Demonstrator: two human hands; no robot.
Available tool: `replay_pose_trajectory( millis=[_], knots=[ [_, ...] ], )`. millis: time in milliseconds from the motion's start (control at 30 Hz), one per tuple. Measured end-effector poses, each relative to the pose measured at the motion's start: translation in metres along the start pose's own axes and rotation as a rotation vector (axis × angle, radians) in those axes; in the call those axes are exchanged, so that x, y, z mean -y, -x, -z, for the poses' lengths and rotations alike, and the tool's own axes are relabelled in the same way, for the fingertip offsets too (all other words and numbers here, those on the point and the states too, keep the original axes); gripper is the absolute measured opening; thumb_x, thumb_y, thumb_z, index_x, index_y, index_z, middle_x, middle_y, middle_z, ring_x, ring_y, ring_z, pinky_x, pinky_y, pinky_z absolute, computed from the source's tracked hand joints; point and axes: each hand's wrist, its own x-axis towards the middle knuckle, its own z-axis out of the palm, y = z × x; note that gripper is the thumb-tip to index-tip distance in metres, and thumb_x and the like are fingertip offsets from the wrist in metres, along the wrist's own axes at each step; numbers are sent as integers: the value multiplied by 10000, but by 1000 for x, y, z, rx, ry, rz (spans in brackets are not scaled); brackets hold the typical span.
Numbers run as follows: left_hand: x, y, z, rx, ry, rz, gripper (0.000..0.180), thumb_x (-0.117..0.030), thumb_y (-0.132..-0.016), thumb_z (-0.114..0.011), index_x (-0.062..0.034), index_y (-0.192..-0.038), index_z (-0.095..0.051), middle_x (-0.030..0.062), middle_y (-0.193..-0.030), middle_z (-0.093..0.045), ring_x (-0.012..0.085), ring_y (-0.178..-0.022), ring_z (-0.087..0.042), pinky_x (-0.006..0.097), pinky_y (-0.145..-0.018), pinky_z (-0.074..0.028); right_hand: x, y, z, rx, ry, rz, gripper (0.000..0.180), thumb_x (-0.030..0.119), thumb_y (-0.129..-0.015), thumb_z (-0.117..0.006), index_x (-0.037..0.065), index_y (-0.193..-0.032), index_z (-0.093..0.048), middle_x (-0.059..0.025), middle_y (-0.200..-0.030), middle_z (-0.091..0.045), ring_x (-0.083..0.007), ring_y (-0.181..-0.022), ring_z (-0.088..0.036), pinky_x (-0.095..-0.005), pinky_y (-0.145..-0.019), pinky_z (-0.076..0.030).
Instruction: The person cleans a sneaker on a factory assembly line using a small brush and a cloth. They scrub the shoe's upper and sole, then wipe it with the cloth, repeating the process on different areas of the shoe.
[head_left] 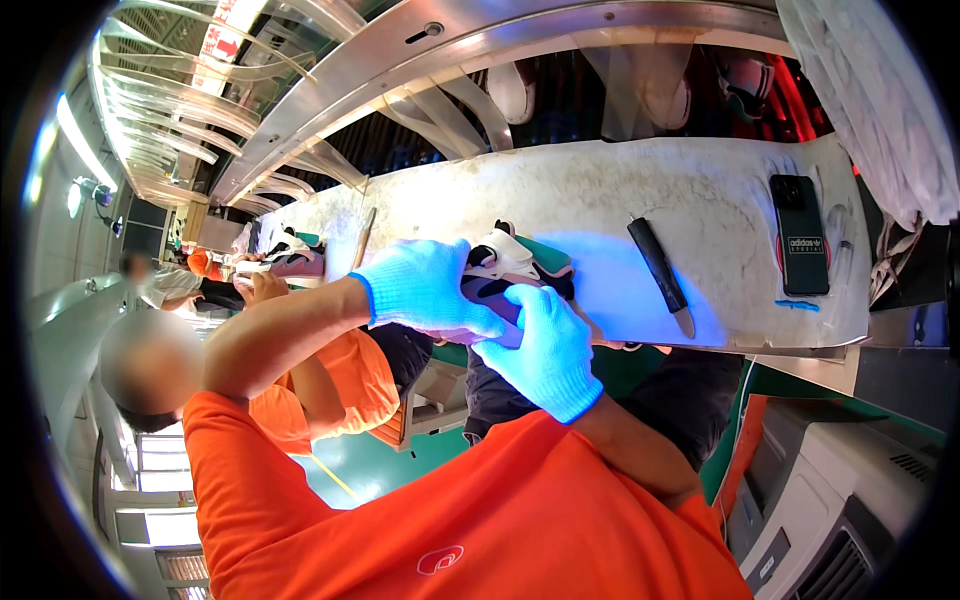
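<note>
A shoe (543, 255) with white, teal, black and pinkish-grey parts is held at the near edge of the worktable under bluish light. My left hand (420, 288), in a knitted glove, is closed round the shoe's left side. From the near side my right hand (550, 350), gloved the same way, grips it with thumb and fingers close to the left fingertips. Both hands hide much of the shoe's lower part. To their right lies a black-handled tool (655, 262) with a short blade at its near end.
A pale, stained worktable (600, 190) runs below a metal conveyor frame (540, 28) carrying shoes. A black phone (800, 235) lies at the right. A slim stick-like tool (365, 237) rests left of my hands. Co-workers sit at left, near another shoe (295, 262).
</note>
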Motion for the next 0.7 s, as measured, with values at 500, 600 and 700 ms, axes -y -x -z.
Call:
replay_pose_trajectory(
  millis=[500,600,700],
  knots=[
    [83,5,-3,109,698,-643,919,-722,-962,-753,39,-1472,-686,168,-1406,-739,271,-1328,-678,423,-1159,-506,18,21,48,103,-207,-199,1018,191,-704,-1053,5,-1565,-544,-16,-1032,-621,-132,-914,-603,-332,-837,-586],
    [99,7,-81,37,1381,-842,859,-542,-936,-862,9,-1548,-616,147,-1467,-700,266,-1332,-660,436,-1154,-506,3,53,60,98,-460,-410,1030,-40,-753,-961,-9,-1647,-448,14,-1052,-539,-92,-908,-535,-285,-880,-592],
    [40,36,-164,-179,1921,-692,761,-228,-893,-877,13,-1556,-592,116,-1506,-677,250,-1350,-665,407,-1163,-516,-11,70,56,7,-612,-545,1032,-182,-753,-862,-13,-1669,-419,-7,-1140,-589,-129,-1026,-629,-338,-990,-623]
  ],
)
